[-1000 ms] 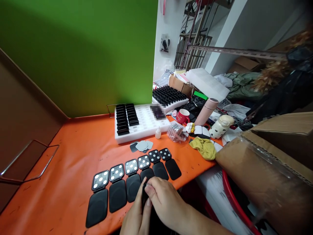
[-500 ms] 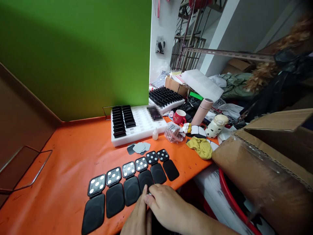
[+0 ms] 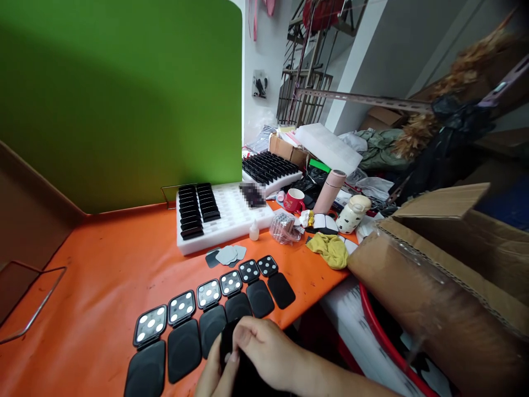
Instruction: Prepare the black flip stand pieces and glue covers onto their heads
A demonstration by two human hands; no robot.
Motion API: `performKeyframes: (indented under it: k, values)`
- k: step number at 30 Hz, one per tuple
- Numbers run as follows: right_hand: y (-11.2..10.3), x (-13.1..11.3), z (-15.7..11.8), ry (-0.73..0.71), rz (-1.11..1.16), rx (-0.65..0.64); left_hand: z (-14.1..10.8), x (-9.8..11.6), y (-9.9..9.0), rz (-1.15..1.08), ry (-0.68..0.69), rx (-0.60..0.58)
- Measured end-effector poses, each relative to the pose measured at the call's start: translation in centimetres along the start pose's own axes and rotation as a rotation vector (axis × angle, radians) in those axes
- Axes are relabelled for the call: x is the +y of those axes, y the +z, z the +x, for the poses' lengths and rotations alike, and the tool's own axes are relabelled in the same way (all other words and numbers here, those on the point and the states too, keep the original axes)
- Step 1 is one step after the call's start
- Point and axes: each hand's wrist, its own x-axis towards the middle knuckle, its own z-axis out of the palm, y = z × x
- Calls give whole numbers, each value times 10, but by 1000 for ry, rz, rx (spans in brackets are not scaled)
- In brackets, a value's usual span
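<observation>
Black piece (image 3: 227, 334) is held between both hands, low over the near edge of the orange table (image 3: 93, 286). It is gripped by the left hand (image 3: 215, 370) from its left side, the fingers closed on it. It is pinched near its upper part by the right hand (image 3: 270, 348), with the fingers curled and the thumb laid against it. Its lower part is lost in dark shadow, and its full shape cannot be told.

Just beyond the hands, six opened black cases (image 3: 184, 350) are laid out in a slanting row. Five pale dots are borne by each smaller panel; the larger panels are plain and dark. Behind the row, grey plates (image 3: 227, 255) are found in a loose, overlapping pile. A white foam tray (image 3: 225, 236) is noted farther back, its left part filled with two columns of black pieces (image 3: 189, 212). By its front edge a small bottle (image 3: 254, 231) is stood upright, near a clear-wrapped bundle (image 3: 284, 227). To the right, a yellow cloth (image 3: 329, 250) is crumpled on the table, near a cardboard box (image 3: 417, 292).
</observation>
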Motion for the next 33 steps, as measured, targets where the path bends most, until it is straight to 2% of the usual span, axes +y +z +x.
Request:
performKeyframes:
  k: [3, 6, 9, 12, 15, 17, 22, 25, 30, 33]
  values:
    - [-5, -4, 0, 19, 9, -32, -1, 13, -6, -141, -69, 6]
    - [-6, -8, -1, -65, -125, -33, -6, 17, -7, -135, -47, 30]
    - [-4, -11, -2, -121, -324, 46, -7, 10, -5, 79, 109, 40]
    - [-1, -11, -5, -89, -500, 102, -6, -1, -3, 393, 302, 15]
    - [-2, -13, -9, -108, -622, 66, -5, -9, -3, 661, 475, 9]
    - [-5, -14, -11, -124, -640, 29, -6, -11, -2, 742, 535, 12]
    - [-7, -13, -9, -98, -539, 67, -11, -6, 0, 879, 649, 16]
    - [-3, -5, -8, -66, -376, 91, -13, -3, 1, 904, 642, 10]
    - [8, 8, -10, -34, -66, 107, -13, -2, 2, 752, 507, -53]
    - [11, 10, -9, -40, 111, 125, -10, -1, 4, 498, 347, -71]
